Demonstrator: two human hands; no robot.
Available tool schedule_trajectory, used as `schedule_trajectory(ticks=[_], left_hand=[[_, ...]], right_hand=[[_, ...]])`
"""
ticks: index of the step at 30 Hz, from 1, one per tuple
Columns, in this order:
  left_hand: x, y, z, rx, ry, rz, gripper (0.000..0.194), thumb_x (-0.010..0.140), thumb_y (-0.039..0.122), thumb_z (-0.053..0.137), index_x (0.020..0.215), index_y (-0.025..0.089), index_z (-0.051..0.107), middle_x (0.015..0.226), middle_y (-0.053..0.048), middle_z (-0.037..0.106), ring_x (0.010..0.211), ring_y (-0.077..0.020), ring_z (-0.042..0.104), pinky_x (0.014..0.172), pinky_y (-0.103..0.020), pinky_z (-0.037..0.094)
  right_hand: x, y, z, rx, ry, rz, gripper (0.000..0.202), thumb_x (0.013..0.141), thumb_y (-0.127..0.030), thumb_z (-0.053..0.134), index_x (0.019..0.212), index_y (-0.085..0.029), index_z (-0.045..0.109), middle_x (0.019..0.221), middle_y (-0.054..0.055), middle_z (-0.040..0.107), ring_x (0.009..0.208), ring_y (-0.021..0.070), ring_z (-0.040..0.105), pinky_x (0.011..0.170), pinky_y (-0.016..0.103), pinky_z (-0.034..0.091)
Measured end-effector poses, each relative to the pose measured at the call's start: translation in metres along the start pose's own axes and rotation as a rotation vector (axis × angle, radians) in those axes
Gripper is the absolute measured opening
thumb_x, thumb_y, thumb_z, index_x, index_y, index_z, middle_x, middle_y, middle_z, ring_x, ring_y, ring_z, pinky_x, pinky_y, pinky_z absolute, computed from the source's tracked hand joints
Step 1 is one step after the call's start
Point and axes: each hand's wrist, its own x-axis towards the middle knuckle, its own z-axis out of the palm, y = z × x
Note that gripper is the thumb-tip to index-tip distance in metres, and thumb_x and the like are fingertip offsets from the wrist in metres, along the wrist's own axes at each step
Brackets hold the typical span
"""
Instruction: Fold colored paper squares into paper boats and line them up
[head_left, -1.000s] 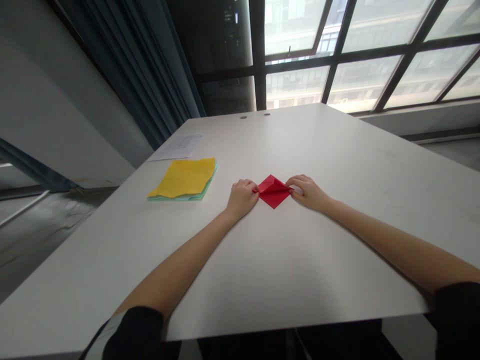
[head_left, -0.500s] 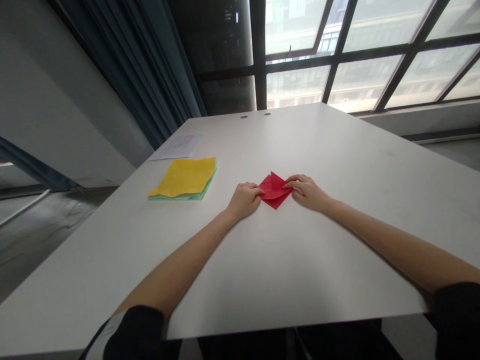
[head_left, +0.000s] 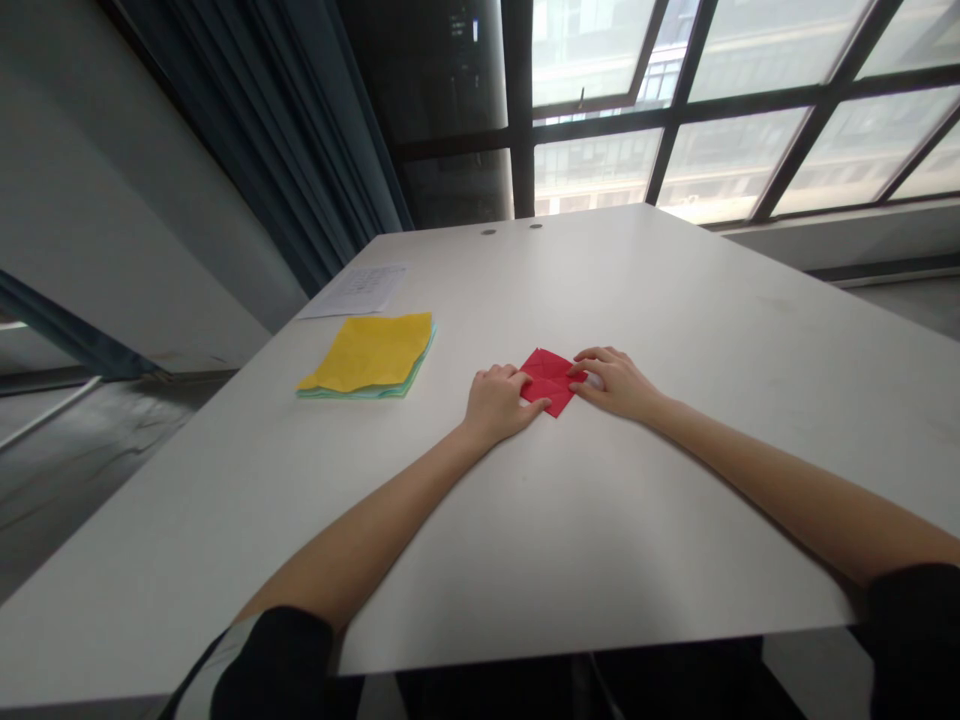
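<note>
A small folded square of red origami paper (head_left: 546,378) lies on the white table in front of me, turned like a diamond, with crease lines across its face. My left hand (head_left: 501,402) grips its left side, fingers at the left corner and thumb along the near lower edge. At the right corner, my right hand (head_left: 611,383) has its index finger and thumb on the paper, holding it. The fingertips cover parts of both side corners.
A stack of coloured paper (head_left: 373,355), yellow on top with green-blue sheets beneath, lies to the left. Behind it is a printed white sheet (head_left: 356,290). The white table (head_left: 600,530) extends back toward a window, with a dark blue curtain (head_left: 300,130) at the left.
The raised red flap has come down and the paper now looks flat. My left thumb has moved right onto the near edge; my right thumb has come onto the paper.
</note>
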Motion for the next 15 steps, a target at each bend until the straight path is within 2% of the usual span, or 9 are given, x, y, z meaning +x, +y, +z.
schedule_trajectory(ticks=[4,7,10,15], left_hand=[[0.000,-0.001,0.001,0.037,0.013,-0.017,0.038,0.079,0.052,0.051,0.094,0.019,0.064,0.096,-0.009,0.062,0.091,-0.0242,0.054,0.080,-0.039,0.038],[0.002,-0.006,0.001,0.058,0.022,-0.040,0.031,0.084,0.044,0.047,0.089,0.019,0.065,0.093,-0.008,0.063,0.090,-0.0234,0.054,0.079,-0.039,0.037],[0.004,-0.012,0.002,0.057,0.011,-0.092,0.030,0.083,0.044,0.047,0.085,0.019,0.065,0.091,-0.008,0.064,0.090,-0.0238,0.054,0.079,-0.039,0.037],[0.006,-0.019,0.007,-0.003,0.006,-0.122,0.036,0.080,0.047,0.051,0.101,0.020,0.064,0.104,-0.008,0.061,0.097,-0.0250,0.052,0.083,-0.039,0.038]], right_hand=[[0.000,-0.001,-0.001,-0.012,-0.004,0.004,0.026,0.082,-0.040,0.051,0.096,-0.024,0.066,0.108,0.008,0.061,0.098,0.0244,0.054,0.088,0.043,0.040],[-0.001,0.000,-0.002,-0.011,-0.017,0.011,0.027,0.082,-0.041,0.051,0.096,-0.025,0.067,0.108,0.008,0.061,0.097,0.0243,0.054,0.087,0.044,0.040],[-0.002,0.002,-0.001,-0.007,-0.023,0.015,0.027,0.082,-0.041,0.051,0.096,-0.025,0.067,0.107,0.007,0.061,0.098,0.0243,0.054,0.087,0.044,0.040],[-0.002,0.002,0.000,-0.004,-0.026,0.015,0.026,0.082,-0.040,0.050,0.096,-0.025,0.066,0.107,0.008,0.061,0.097,0.0242,0.055,0.088,0.043,0.040]])
